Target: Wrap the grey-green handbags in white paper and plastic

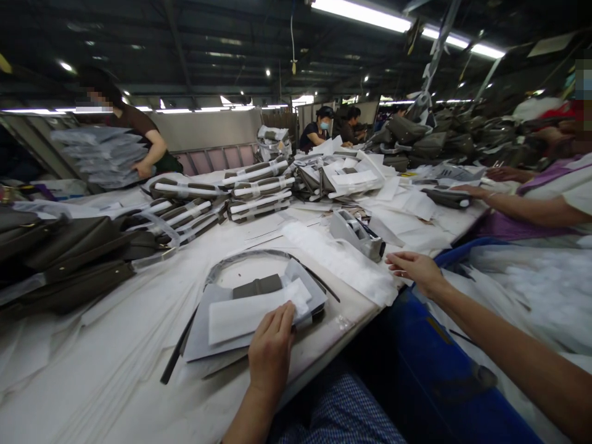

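Observation:
A flat handbag [197,339] with a grey covering lies on the table before me, its wrapped handle [245,254] arching away from me. Across it lies a folded white foam sheet [240,317], just below a dark grey-brown strap piece [256,287]. My left hand [272,348] has its fingers curled over the right end of the foam, close to the bag's near edge; the thumb is hidden. Held in the air past the table edge, my right hand [419,271] is empty, fingers loosely stretched. Nearest to it are a grey tape dispenser [358,234] and a white foam strip [337,259].
Dark bags [69,253] are heaped at left. Bundled bags with white-wrapped handles [261,191] stand behind. A blue bin [430,351] with white padding adjoins the table's right edge. One co-worker [148,135] carries a wrapped stack; another's hands [472,188] touch a bag at right.

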Tool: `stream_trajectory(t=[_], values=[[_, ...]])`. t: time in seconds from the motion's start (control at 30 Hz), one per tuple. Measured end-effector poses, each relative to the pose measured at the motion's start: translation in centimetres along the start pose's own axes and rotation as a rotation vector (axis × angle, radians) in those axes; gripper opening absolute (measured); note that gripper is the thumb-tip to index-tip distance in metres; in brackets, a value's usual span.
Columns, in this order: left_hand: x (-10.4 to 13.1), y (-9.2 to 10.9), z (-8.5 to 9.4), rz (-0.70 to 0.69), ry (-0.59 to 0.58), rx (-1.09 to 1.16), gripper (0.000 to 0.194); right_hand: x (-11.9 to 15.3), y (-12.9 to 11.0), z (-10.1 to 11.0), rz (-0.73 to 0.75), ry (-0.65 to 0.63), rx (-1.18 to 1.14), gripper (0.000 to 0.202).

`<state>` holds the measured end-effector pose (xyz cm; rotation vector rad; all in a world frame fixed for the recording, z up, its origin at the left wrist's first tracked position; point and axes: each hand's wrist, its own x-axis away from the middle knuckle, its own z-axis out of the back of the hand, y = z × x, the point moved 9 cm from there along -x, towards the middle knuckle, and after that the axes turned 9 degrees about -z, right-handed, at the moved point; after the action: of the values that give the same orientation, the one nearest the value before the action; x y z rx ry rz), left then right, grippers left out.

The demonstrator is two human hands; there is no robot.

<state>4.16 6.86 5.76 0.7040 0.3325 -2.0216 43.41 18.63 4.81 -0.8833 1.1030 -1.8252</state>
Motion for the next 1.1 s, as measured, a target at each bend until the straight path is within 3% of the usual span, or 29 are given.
stream_trajectory(t=[0.13,0.27,0.33,0.4,0.5,0.6,0.7,0.83,0.97,1.1], values=[[0.0,0.0,0.0,-0.001,-0.008,-0.003,0.058,-1.0,-0.2,0.0,0.056,0.043,0.107,0.016],[0.0,0.1,0.1,0.001,0.006,0.010,0.058,-0.7,-1.2,2.1,0.173,0.102,0.308,0.012],[0.0,0.1,0.2,-0.008,0.017,0.015,0.057,0.6,-3.0,2.9,0.389,0.159,0.562,0.014],[-0.1,0.2,0.2,-0.018,0.015,0.017,0.056,3.0,-5.1,2.1,0.696,0.160,0.856,0.019],[-0.2,0.2,0.3,-0.018,0.003,0.022,0.054,7.2,-7.4,-0.5,1.064,0.002,1.050,0.024],[-0.2,0.2,0.4,-0.008,0.003,0.032,0.051,11.3,-10.5,-4.0,1.223,-0.204,0.995,0.021],[-0.2,0.2,0.4,0.000,0.013,0.036,0.044,15.0,-13.5,-9.1,1.233,-0.494,0.883,0.018],[-0.2,0.1,0.2,0.012,0.005,0.039,0.040,18.7,-15.6,-16.4,1.236,-0.862,0.843,0.024],[-0.2,0.0,0.2,0.023,0.014,0.053,0.036,19.4,-15.8,-22.0,1.297,-1.019,0.971,0.022],[-0.2,0.1,0.2,0.020,0.028,0.049,0.037,18.9,-15.5,-25.6,1.338,-1.070,1.109,0.019]])
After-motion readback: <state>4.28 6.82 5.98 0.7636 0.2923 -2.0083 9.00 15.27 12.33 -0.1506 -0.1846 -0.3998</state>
